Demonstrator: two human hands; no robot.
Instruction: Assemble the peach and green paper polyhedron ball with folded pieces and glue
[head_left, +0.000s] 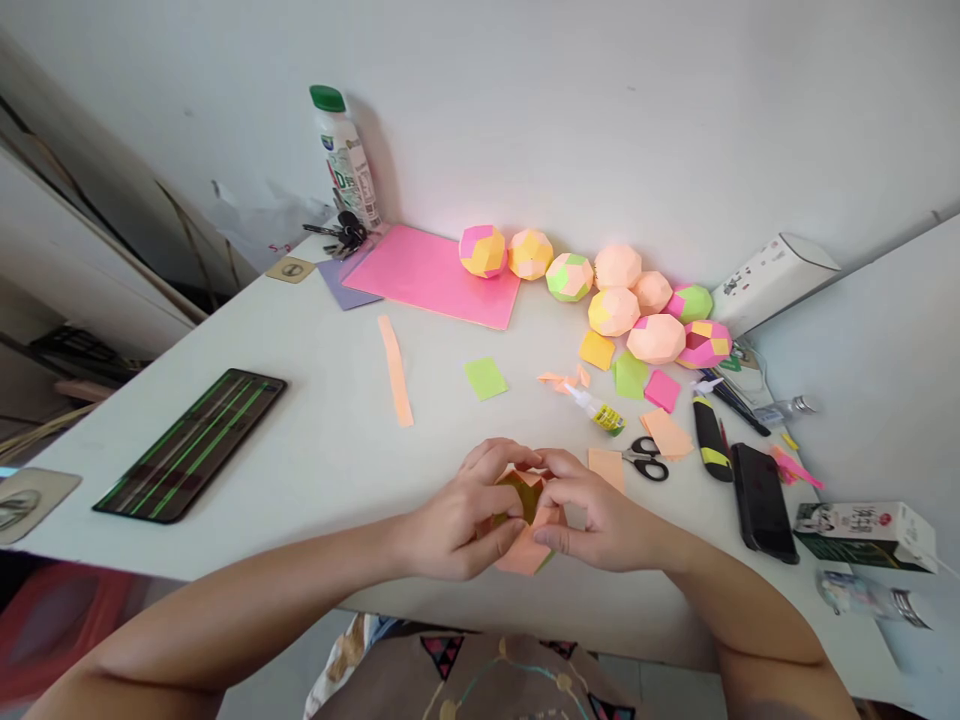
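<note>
1. The paper shell (519, 557), peach outside with a green patch low down, is between both hands, close to the person's body at the near edge of the surface (330, 450). Whether it rests there or is raised, I cannot tell.
2. The left hand (469, 515) grasps the shell's left side, fingers curled over the rim; the right hand (600, 515) pinches its right wall between thumb and fingers. This 2-sided hold presumably steadies thin paper without crushing it.
3. The shell's opening points upward, showing a darker inside, while a peach facet faces the person. It looks roundish, so no long axis stands out; the fingers hide much of its outline.
4. The glue bottle (598, 409) and scissors (646, 458) lie just beyond the right hand, probably for easy reach. The glue bottle's nozzle points away and leftward.
5. At the back, 9 paper balls (617, 267) sit clustered, perhaps to leave working room in front.
</note>
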